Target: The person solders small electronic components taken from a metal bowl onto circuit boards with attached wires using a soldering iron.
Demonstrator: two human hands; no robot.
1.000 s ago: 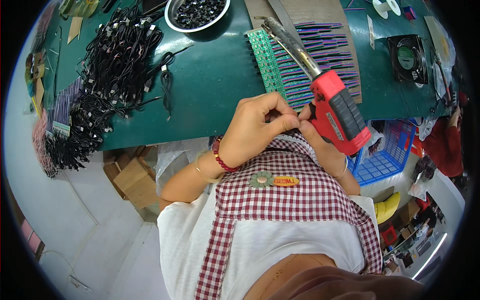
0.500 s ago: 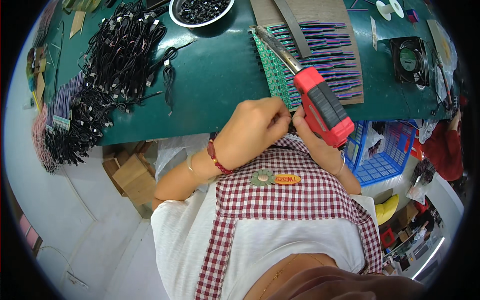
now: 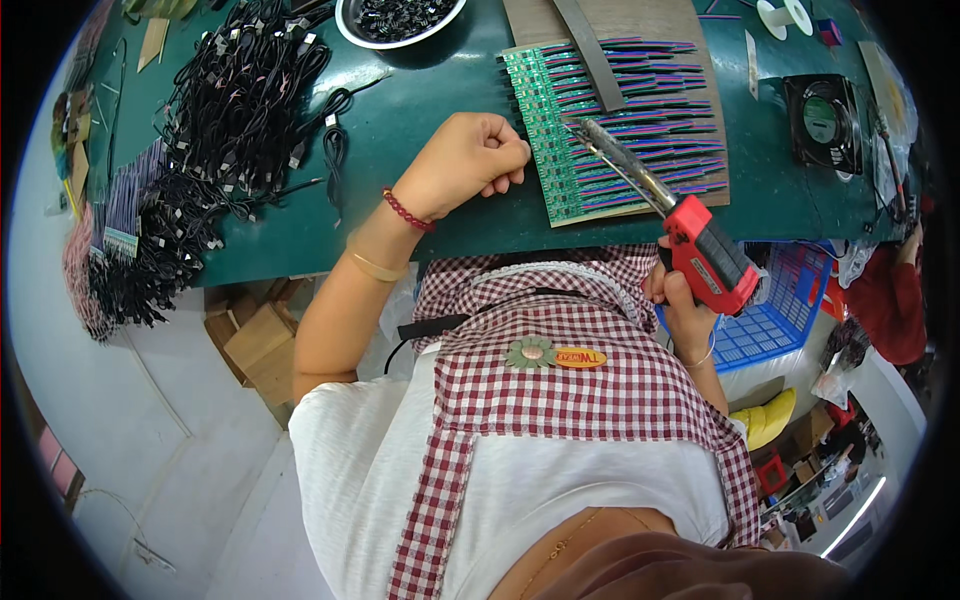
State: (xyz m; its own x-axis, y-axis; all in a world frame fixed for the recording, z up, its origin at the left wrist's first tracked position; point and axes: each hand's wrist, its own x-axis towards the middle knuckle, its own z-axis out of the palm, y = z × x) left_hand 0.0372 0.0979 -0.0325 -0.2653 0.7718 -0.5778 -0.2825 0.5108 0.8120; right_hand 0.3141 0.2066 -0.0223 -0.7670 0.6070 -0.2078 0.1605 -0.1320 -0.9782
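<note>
My right hand (image 3: 683, 303) grips the handle of a red and black soldering gun (image 3: 712, 258). Its long metal barrel slants up and left, so that the dark tip appears over the wires by a panel of green circuit boards (image 3: 562, 180); whether it touches is unclear. Rows of thin multicoloured wires (image 3: 660, 142) run rightward from that panel. Left of the panel, above the table, my left hand (image 3: 468, 165) is closed with its fingers curled in. What it holds, if anything, is hidden. A flat grey bar (image 3: 592, 55) lies across the wires.
The panel lies on a brown board (image 3: 680, 22) on the green table (image 3: 420, 110). Bundled black cables (image 3: 245, 110) are heaped at left, beside a white bowl (image 3: 350, 35) of small black parts. A small black fan (image 3: 822, 122) stands at right; a blue crate (image 3: 775, 335) sits below the edge.
My hands, close together at the table edge before, are now apart. The left has moved up and left toward the panel; the right has moved right and down with the soldering gun.
</note>
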